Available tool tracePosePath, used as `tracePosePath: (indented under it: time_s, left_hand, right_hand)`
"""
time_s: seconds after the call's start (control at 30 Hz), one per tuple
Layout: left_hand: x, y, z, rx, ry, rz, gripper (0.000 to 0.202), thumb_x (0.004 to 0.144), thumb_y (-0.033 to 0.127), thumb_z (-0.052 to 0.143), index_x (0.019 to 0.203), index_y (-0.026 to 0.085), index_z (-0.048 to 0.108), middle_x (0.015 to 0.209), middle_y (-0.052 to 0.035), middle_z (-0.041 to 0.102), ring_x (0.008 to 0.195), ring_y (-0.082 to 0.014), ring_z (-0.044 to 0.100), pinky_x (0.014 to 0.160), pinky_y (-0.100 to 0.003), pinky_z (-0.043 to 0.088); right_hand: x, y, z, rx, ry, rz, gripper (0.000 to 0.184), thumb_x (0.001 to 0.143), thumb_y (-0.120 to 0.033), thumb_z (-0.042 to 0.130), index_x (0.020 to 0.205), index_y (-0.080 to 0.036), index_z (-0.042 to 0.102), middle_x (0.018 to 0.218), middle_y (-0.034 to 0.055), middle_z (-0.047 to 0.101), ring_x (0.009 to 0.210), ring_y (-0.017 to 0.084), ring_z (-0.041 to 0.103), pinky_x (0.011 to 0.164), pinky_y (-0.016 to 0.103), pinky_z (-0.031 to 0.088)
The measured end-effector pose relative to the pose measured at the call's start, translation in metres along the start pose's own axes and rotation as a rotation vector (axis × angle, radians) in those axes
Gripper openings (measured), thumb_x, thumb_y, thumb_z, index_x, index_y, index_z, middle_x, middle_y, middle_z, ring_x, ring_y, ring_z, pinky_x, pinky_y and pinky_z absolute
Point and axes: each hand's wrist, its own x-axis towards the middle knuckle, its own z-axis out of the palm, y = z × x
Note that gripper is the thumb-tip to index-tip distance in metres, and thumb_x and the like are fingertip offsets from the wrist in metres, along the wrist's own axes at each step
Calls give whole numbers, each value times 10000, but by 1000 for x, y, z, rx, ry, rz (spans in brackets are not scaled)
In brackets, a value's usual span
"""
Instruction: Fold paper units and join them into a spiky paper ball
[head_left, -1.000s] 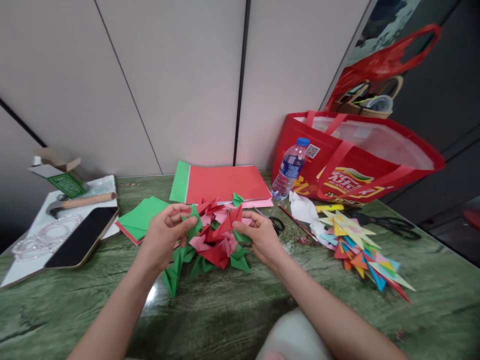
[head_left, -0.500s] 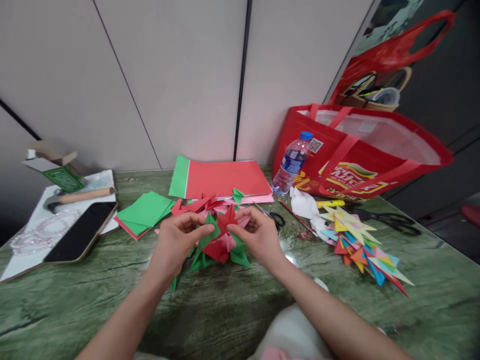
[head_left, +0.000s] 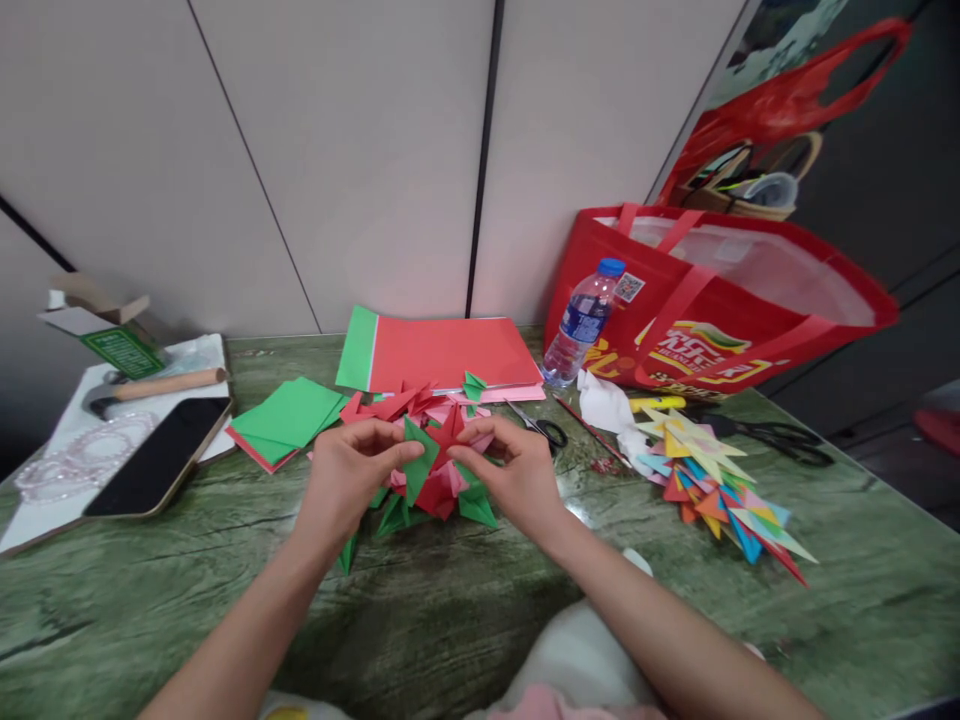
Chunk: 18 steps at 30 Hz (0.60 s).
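My left hand (head_left: 346, 482) pinches a folded green paper piece (head_left: 417, 456) above the green marbled table (head_left: 465, 610). Beside it my right hand (head_left: 514, 473) pinches a folded red paper piece (head_left: 449, 434); the two pieces touch at their tips. Under both hands lies a heap of red, pink and green folded pieces (head_left: 431, 487). A stack of green squares (head_left: 289, 416) lies to the left, and flat red and green sheets (head_left: 435, 352) lie behind the heap.
A phone (head_left: 161, 455), hammer (head_left: 154, 385) and small box (head_left: 105, 330) rest on a white board at left. Scissors (head_left: 541, 427), a water bottle (head_left: 582, 323), a red bag (head_left: 720, 300), a multicoloured folded piece (head_left: 720, 487) and black scissors (head_left: 780, 436) are at right.
Both hands have come nearer me and closer together, bringing the green and red pieces tip to tip. The camera tilted slightly.
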Motion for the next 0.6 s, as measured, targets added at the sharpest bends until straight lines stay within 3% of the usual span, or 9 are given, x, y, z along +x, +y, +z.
tracePosePath:
  time_s: [0.6]
  left_hand:
    - [3, -4, -2, -22, -42, 10, 248, 492, 237, 800, 621, 128, 618, 527, 42, 596, 385, -53, 482, 370, -159, 400]
  right_hand:
    - [-2, -1, 2, -23, -35, -16, 66, 719, -228, 672, 732, -181, 628, 654, -2, 633, 559, 112, 541, 560, 230, 437]
